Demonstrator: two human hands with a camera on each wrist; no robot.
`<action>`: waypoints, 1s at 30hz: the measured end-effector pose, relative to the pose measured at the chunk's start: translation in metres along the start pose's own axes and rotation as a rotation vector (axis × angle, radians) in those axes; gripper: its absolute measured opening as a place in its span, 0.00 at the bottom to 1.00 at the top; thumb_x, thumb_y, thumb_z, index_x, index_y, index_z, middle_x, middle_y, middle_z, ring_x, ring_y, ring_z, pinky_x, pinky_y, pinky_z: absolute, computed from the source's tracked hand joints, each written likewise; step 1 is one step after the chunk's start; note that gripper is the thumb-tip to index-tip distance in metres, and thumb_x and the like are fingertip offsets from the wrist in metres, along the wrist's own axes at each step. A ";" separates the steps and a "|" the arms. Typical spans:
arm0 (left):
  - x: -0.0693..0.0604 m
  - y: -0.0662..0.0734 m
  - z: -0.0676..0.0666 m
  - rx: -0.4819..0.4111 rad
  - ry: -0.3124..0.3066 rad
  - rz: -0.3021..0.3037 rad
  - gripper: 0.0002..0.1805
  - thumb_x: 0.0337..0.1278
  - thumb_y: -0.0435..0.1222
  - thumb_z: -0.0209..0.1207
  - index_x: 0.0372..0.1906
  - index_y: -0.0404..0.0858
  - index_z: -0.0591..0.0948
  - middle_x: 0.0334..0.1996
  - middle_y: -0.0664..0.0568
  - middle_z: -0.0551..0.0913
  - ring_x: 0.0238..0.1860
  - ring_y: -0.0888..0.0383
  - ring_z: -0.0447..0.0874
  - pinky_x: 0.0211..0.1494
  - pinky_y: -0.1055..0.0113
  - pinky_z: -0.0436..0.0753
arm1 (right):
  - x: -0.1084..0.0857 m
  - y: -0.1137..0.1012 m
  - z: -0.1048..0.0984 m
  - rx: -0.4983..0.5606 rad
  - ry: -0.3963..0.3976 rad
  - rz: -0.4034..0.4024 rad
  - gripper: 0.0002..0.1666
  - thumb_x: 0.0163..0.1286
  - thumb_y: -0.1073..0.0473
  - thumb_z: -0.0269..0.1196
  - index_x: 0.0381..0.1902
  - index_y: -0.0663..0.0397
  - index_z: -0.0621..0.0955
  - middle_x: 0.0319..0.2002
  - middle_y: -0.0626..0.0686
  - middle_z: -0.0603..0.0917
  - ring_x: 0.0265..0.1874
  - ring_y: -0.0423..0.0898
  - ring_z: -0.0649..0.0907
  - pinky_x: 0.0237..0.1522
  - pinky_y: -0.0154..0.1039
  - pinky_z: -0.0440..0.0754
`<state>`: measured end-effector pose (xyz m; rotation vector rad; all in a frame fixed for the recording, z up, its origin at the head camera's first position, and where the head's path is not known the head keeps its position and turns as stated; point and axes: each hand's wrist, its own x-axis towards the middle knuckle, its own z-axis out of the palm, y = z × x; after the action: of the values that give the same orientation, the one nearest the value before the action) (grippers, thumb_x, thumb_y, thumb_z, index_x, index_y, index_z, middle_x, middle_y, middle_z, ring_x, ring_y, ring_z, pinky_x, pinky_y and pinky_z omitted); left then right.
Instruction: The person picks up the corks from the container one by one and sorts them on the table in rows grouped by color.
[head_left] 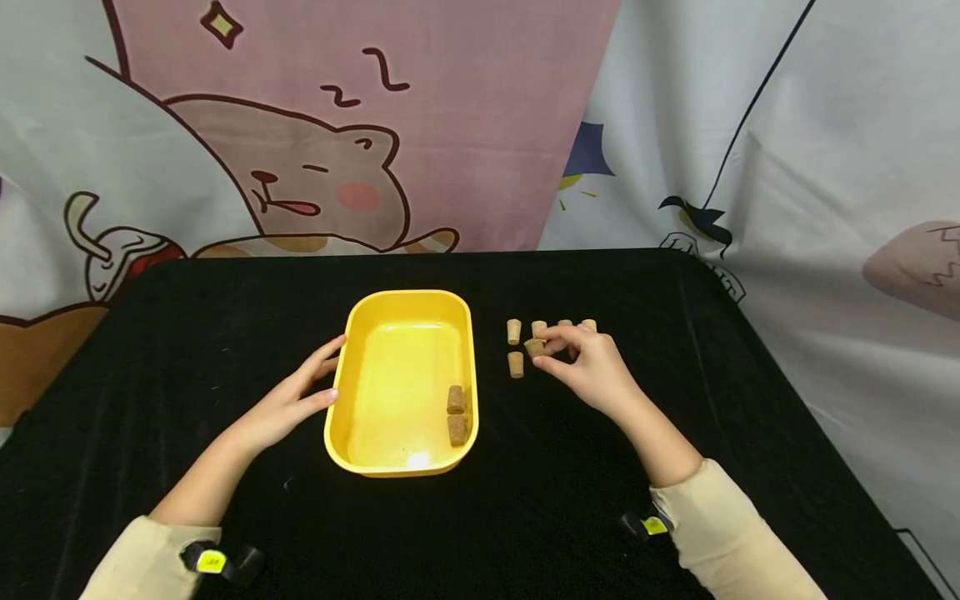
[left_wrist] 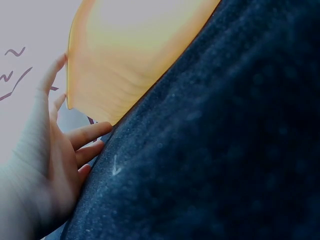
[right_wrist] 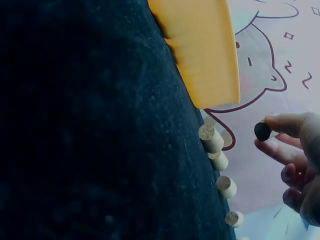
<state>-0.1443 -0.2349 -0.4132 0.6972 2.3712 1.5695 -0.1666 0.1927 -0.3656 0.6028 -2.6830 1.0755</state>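
A yellow rectangular tray (head_left: 390,367) lies in the middle of the table. My left hand (head_left: 287,406) touches its left side, the fingers and thumb extended along the rim, as the left wrist view also shows. Between thumb and fingertips, my right hand (head_left: 592,371) pinches a cork stopper (head_left: 535,347) to the right of the tray. In the right wrist view the held cork (right_wrist: 262,131) is raised off the cloth, its dark end facing the camera. Two corks (head_left: 456,415) lie at the tray's right side, one in front of the other.
Several corks stand right of the tray, among them a near one (head_left: 515,365) and a far one (head_left: 513,332). Others in the back row are partly hidden behind my right hand. Black cloth (head_left: 525,500) covers the table, and a printed curtain (head_left: 480,125) hangs behind it.
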 end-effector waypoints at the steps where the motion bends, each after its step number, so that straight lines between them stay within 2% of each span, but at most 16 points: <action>1: 0.000 0.000 0.000 0.000 0.001 -0.001 0.36 0.70 0.35 0.48 0.76 0.52 0.47 0.71 0.33 0.53 0.68 0.32 0.53 0.57 0.31 0.64 | -0.001 0.002 0.000 0.014 -0.002 0.020 0.17 0.57 0.60 0.71 0.45 0.56 0.83 0.33 0.48 0.86 0.31 0.52 0.76 0.33 0.42 0.70; 7: 0.000 0.000 0.000 0.004 0.002 -0.012 0.36 0.70 0.35 0.49 0.76 0.52 0.47 0.71 0.33 0.53 0.68 0.32 0.53 0.57 0.31 0.64 | -0.002 0.011 0.005 0.036 -0.017 0.141 0.17 0.57 0.59 0.71 0.45 0.56 0.83 0.32 0.48 0.86 0.28 0.46 0.76 0.32 0.42 0.71; 13: -0.001 0.001 0.000 -0.002 0.000 -0.017 0.36 0.70 0.35 0.48 0.76 0.52 0.47 0.71 0.34 0.54 0.68 0.32 0.53 0.57 0.31 0.64 | -0.003 0.018 0.014 0.031 -0.029 0.233 0.17 0.57 0.58 0.71 0.44 0.56 0.82 0.33 0.49 0.86 0.32 0.46 0.80 0.35 0.44 0.76; 18: 0.000 0.000 0.000 -0.007 0.000 -0.018 0.37 0.70 0.35 0.49 0.76 0.51 0.47 0.71 0.34 0.54 0.68 0.33 0.54 0.57 0.32 0.64 | -0.005 0.023 0.021 0.030 -0.021 0.263 0.16 0.58 0.58 0.71 0.43 0.58 0.82 0.32 0.50 0.86 0.32 0.46 0.83 0.32 0.42 0.80; 24: 0.000 0.001 0.000 -0.009 -0.007 -0.013 0.36 0.70 0.35 0.49 0.76 0.51 0.47 0.71 0.34 0.54 0.68 0.32 0.53 0.57 0.31 0.63 | -0.006 0.029 0.025 0.032 -0.017 0.291 0.16 0.59 0.57 0.70 0.42 0.60 0.82 0.30 0.50 0.86 0.28 0.44 0.83 0.30 0.40 0.79; 30: 0.000 0.002 0.000 -0.013 -0.003 -0.013 0.37 0.70 0.35 0.49 0.76 0.52 0.47 0.71 0.34 0.54 0.68 0.32 0.54 0.57 0.31 0.64 | -0.006 0.032 0.028 -0.007 0.003 0.282 0.16 0.59 0.55 0.70 0.40 0.61 0.82 0.25 0.48 0.83 0.22 0.43 0.79 0.26 0.39 0.77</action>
<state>-0.1432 -0.2342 -0.4117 0.6790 2.3561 1.5765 -0.1758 0.1955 -0.4075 0.2229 -2.8271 1.1291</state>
